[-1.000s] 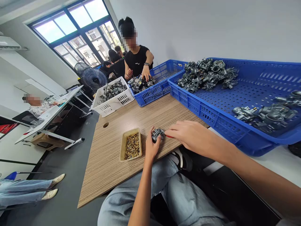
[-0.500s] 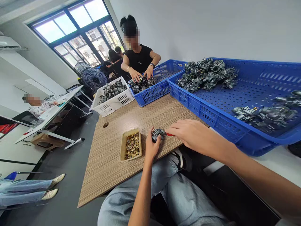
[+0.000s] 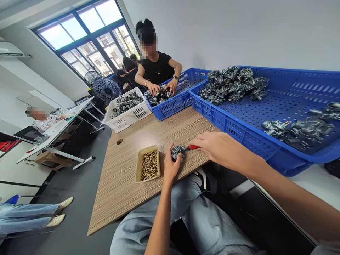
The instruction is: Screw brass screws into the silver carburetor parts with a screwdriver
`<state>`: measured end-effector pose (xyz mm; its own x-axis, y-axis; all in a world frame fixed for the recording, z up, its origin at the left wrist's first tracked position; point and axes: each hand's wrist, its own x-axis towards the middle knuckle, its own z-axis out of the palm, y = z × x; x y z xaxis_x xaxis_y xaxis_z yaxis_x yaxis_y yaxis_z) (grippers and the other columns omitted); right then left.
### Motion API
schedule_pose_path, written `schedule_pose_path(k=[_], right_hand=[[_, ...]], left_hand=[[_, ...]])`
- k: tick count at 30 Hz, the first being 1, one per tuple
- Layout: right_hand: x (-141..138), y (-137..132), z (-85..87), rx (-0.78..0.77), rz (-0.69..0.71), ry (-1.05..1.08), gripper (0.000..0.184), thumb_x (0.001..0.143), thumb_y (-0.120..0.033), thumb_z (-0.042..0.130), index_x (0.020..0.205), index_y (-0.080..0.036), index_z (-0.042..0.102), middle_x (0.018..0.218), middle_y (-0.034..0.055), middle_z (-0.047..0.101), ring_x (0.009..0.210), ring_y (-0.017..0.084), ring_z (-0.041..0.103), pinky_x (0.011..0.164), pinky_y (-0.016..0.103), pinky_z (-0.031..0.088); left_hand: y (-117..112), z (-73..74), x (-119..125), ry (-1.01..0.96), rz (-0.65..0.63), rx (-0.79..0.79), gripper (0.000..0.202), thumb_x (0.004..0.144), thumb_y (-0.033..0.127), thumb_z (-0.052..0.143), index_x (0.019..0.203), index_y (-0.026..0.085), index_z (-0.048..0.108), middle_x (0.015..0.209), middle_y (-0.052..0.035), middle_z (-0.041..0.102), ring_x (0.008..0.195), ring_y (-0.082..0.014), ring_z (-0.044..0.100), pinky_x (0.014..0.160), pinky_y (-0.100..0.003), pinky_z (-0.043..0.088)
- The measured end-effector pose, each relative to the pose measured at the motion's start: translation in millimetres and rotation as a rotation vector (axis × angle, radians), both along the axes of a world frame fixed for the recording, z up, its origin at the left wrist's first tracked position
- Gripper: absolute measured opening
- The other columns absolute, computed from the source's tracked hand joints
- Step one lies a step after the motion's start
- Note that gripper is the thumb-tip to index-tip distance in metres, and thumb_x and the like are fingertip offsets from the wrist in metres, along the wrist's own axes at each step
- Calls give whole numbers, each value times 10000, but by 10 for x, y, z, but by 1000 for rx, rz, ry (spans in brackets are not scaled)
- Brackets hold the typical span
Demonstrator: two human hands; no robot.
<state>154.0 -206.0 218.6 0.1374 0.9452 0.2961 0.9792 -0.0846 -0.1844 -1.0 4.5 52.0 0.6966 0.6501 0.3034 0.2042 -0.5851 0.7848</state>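
Observation:
My left hand is closed round a small grey metal carburetor, holding it just above the near edge of the wooden table. In my right hand is a screwdriver with a red handle, its dark shaft pointing left at the carburetor's side. Whether the tip sits inside the part is too small to tell. Left of my left hand stands a cream tub of small brass pieces.
A large blue crate on the right holds carburetors. Farther back, a white basket and another blue crate hold more metal parts. Across the table a person has both hands in that crate. A fan stands behind.
My right hand has drawn slightly back from the carburetor, so more of the screwdriver's shaft and red handle shows. My left hand stays in place. The person opposite shifts their hands among the parts.

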Motion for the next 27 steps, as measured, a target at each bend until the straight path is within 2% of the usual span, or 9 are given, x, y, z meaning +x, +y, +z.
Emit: schedule_pose_path(k=[13,27], right_hand=[[219,36,-72,21,-22,137,326,995,-51,558,1151,-260,755,1136,7,781,1055,212,729,838,294,485],[370,43,-122,13,-70,213,291,1011,-126,597,1179,-294,765,1163,-8,793,1059,194,728,821,268,473]], left_hand=[[-12,19,1,-10,0,-10,609,990,390,626,1560,223,488,1502,-119,634,1361,-284,602,1213,-467,421],[-16,19,1,-5,0,-35,625,992,430,632,1563,222,488,1432,-123,670,1354,-283,606,1209,-464,420]])
